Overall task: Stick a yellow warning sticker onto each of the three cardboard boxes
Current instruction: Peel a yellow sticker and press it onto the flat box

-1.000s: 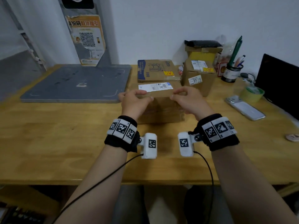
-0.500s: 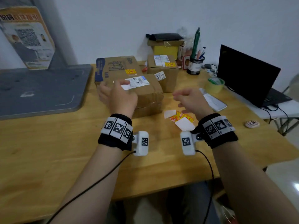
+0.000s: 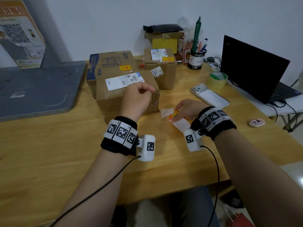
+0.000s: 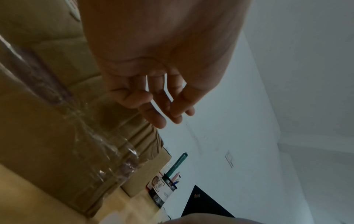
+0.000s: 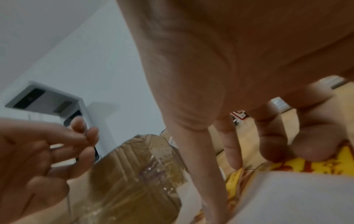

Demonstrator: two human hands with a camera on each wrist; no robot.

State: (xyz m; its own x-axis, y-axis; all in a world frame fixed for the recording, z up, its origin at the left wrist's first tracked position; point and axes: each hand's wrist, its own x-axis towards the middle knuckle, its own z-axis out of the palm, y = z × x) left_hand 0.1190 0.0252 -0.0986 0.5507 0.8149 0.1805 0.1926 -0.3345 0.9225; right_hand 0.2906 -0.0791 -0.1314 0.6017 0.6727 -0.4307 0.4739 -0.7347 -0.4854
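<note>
- Right of the near box (image 3: pixel 124 94), the right hand (image 3: pixel 188 110) has dropped onto the stickers (image 3: pixel 176 116), fingertips pressing them.
- Left hand (image 3: pixel 136 99) has left that box, loosely curled, empty.
- Only this box lacks a sticker.

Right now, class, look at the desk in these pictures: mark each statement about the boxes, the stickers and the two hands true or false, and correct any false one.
1. The front box already carries a yellow sticker. False: its top shows only a white shipping label.
2. The right hand reaches down to the loose stickers on the table. True.
3. The left hand grips a roll of tape. False: it holds nothing; the tape roll lies by the laptop.
4. The two rear boxes each show a yellow sticker. True: one on the wide box, one on the small box.
5. The phone lies on top of a box. False: it lies on the table.
</note>
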